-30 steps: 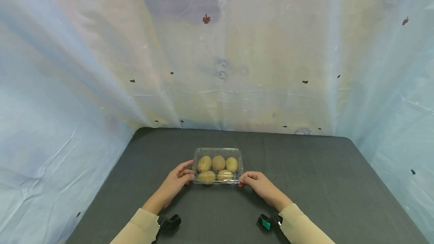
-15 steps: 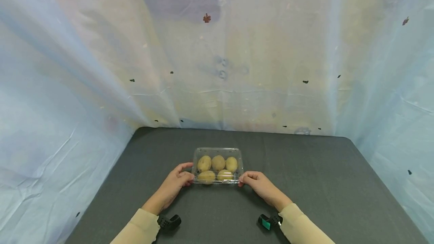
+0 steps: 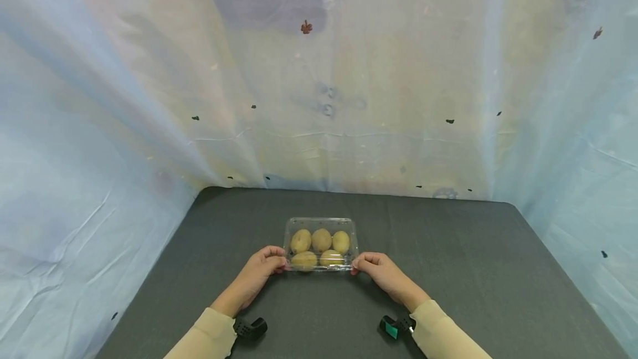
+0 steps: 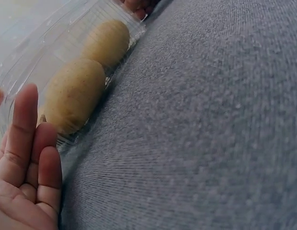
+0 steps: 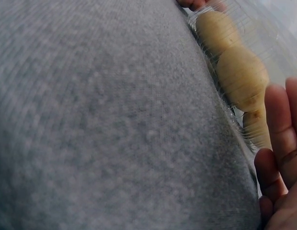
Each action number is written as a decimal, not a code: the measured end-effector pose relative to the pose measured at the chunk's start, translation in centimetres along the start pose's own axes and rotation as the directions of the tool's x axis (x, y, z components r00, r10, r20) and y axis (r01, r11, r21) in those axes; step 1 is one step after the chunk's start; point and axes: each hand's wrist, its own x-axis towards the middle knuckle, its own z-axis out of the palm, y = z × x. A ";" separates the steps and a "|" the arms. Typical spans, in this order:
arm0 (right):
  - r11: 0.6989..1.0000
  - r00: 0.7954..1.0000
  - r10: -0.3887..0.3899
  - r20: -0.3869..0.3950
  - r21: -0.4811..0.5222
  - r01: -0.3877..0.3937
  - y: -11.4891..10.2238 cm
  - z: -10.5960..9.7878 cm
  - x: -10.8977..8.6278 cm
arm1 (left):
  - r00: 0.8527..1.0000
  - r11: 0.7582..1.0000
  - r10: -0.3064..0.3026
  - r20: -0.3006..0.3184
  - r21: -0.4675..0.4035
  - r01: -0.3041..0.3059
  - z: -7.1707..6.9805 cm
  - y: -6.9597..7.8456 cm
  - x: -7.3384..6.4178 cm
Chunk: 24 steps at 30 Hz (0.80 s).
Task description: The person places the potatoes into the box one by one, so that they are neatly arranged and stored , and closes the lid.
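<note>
A clear plastic clamshell box (image 3: 322,224) sits on the dark grey table (image 3: 423,248), its lid down. Inside are several yellowish, oval, potato-like pieces (image 3: 321,241), in a back row and a front row. My left hand (image 3: 256,273) pinches the box's front left corner between thumb and fingers. At the front right corner, my right hand (image 3: 381,272) pinches the edge in the same way. In the left wrist view, fingers (image 4: 25,120) lie against the box's end beside a potato-like piece (image 4: 75,96). The right wrist view shows fingers (image 5: 280,124) along the other end.
A pale patterned curtain (image 3: 324,71) hangs behind the table and along both sides. Black wrist straps (image 3: 249,327) sit at the cuffs of the cream sleeves (image 3: 204,334). Grey cloth covers the tabletop around the box.
My left hand's fingers have drawn in from along the box's left side toward its front corner. The right hand and the box have stayed in place.
</note>
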 end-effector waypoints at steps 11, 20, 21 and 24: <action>0.999 1.000 -0.021 -0.021 -0.030 0.020 1.0 0.0 0.3 | 0.999 0.998 -0.034 0.018 0.046 0.033 0.1 0.0 -0.1; 1.000 1.000 -0.014 -0.024 -0.020 0.013 0.7 -0.1 0.1 | 0.999 0.998 -0.036 0.002 0.046 0.036 0.3 0.0 -0.2; 1.000 1.000 -0.011 -0.023 -0.021 0.010 0.7 -0.1 0.1 | 0.999 0.998 -0.037 -0.003 0.044 0.037 0.4 -0.1 -0.2; 1.000 1.000 -0.002 -0.022 -0.021 0.001 0.7 -0.2 0.0 | 1.000 0.998 -0.031 -0.007 0.046 0.031 0.7 0.1 -0.2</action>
